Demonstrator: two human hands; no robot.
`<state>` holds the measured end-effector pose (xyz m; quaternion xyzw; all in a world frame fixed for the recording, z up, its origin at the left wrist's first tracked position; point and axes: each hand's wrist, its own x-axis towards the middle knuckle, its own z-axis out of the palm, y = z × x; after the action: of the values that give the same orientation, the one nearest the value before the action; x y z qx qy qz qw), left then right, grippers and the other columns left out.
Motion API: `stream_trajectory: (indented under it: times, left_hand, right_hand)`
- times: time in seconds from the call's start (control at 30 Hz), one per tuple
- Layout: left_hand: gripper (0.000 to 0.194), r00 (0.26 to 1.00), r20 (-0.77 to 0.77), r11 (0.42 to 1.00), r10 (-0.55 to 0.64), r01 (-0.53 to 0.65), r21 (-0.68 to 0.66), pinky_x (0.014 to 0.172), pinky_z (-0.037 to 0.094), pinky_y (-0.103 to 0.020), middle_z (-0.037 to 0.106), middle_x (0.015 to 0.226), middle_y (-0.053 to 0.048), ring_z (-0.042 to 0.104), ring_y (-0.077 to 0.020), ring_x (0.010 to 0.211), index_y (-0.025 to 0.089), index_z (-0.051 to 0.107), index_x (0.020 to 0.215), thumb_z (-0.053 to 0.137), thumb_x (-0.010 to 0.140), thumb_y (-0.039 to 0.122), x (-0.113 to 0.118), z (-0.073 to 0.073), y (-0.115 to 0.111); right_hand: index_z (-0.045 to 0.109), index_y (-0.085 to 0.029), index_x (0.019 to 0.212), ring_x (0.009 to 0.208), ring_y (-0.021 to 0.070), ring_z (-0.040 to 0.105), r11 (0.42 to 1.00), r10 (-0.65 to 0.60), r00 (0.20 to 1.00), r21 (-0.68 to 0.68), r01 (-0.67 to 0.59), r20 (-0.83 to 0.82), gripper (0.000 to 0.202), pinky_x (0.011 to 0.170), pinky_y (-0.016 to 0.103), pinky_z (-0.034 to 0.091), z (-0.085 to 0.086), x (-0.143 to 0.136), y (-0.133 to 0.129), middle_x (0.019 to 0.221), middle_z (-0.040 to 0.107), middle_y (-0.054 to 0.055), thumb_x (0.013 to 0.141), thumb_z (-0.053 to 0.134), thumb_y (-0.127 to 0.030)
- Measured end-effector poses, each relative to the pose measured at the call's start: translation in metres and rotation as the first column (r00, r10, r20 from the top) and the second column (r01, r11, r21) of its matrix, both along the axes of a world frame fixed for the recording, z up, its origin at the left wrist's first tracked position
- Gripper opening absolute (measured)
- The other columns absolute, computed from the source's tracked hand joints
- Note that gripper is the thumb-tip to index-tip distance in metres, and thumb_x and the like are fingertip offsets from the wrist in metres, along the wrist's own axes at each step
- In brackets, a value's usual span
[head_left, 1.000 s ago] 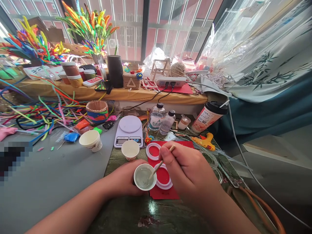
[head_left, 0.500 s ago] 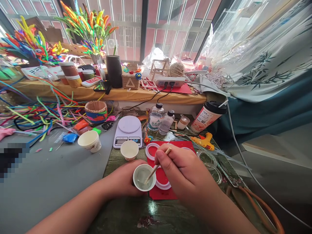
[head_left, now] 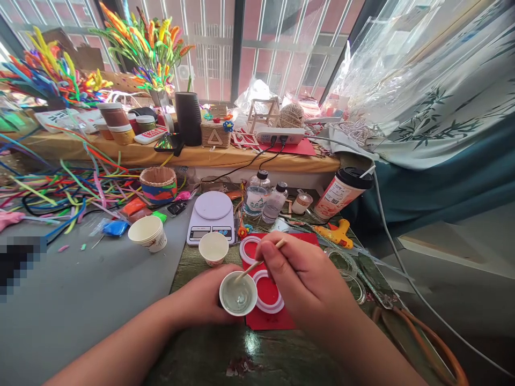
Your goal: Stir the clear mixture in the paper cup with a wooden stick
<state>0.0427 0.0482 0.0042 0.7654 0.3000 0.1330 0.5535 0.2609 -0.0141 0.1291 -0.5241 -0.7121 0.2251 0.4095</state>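
Note:
My left hand (head_left: 209, 294) is wrapped round a paper cup (head_left: 227, 311) that holds a clear liquid (head_left: 240, 298). Between the thumb and fingers of my right hand (head_left: 298, 273) is a thin wooden stick (head_left: 257, 264), its lower end dipped in the cup near the far rim. Just behind stands another paper cup (head_left: 213, 249). Under and beside my right hand, white ring-shaped molds (head_left: 269, 309) lie on a red sheet (head_left: 265, 323); my hand hides part of them.
A kitchen scale (head_left: 211, 214), two clear bottles (head_left: 271, 206) and a lidded drink cup (head_left: 338, 195) stand behind. On the right lie a yellow glue gun (head_left: 338, 234) and orange-handled scissors (head_left: 434, 343). Stacked paper cups (head_left: 148, 234) and pipe cleaners (head_left: 60, 187) are on the left.
The stick's tip has swept from the cup's middle right to its far left side, and the stick lies flatter. My left hand and the cup have stayed in place.

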Motion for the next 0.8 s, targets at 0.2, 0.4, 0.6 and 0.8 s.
stream_trajectory:
  times: [0.2,0.4,0.6,0.8]
  left_hand:
    - [0.051,1.000,0.011,1.000,0.001,-0.001,-0.005,0.092,0.063,-0.038,0.083,0.121,-0.007,0.078,-0.0321,0.107,0.026,0.073,0.123,0.095,0.077,0.030,-0.0007,-0.0021,0.0003]
    - [0.050,1.000,0.004,1.000,0.008,-0.008,0.007,0.094,0.063,-0.040,0.083,0.119,-0.008,0.078,-0.0333,0.109,0.025,0.073,0.122,0.096,0.078,0.030,0.0009,-0.0012,-0.0004]
    - [0.051,1.000,0.005,1.000,-0.005,0.005,0.017,0.094,0.064,-0.041,0.083,0.123,-0.008,0.078,-0.0338,0.110,0.026,0.074,0.124,0.096,0.078,0.033,0.0006,-0.0031,0.0006]
    - [0.054,1.000,0.020,1.000,-0.003,0.003,0.005,0.095,0.064,-0.040,0.083,0.124,-0.007,0.078,-0.0332,0.111,0.027,0.074,0.127,0.096,0.078,0.033,-0.0013,-0.0062,0.0009]
  right_hand:
    - [0.050,-0.026,0.077,0.059,0.0155,0.051,0.997,-0.063,0.997,0.054,0.061,0.034,0.040,0.057,0.031,0.036,-0.0023,-0.0009,-0.0033,0.068,0.060,-0.004,0.117,0.048,-0.030]
    - [0.053,-0.026,0.079,0.061,0.0154,0.058,0.997,0.078,0.997,-0.018,-0.078,0.021,0.038,0.058,0.029,0.039,0.0011,-0.0006,-0.0010,0.070,0.064,-0.003,0.117,0.046,-0.027]
    - [0.054,-0.026,0.080,0.063,0.0157,0.058,0.999,0.038,0.999,-0.012,-0.038,-0.013,0.039,0.059,0.029,0.039,0.0033,-0.0007,-0.0029,0.071,0.065,-0.003,0.117,0.044,-0.030]
    - [0.048,-0.027,0.075,0.058,0.0156,0.052,1.000,-0.008,1.000,0.000,0.008,0.026,0.041,0.056,0.030,0.036,0.0040,-0.0002,-0.0019,0.066,0.059,-0.004,0.115,0.046,-0.029]
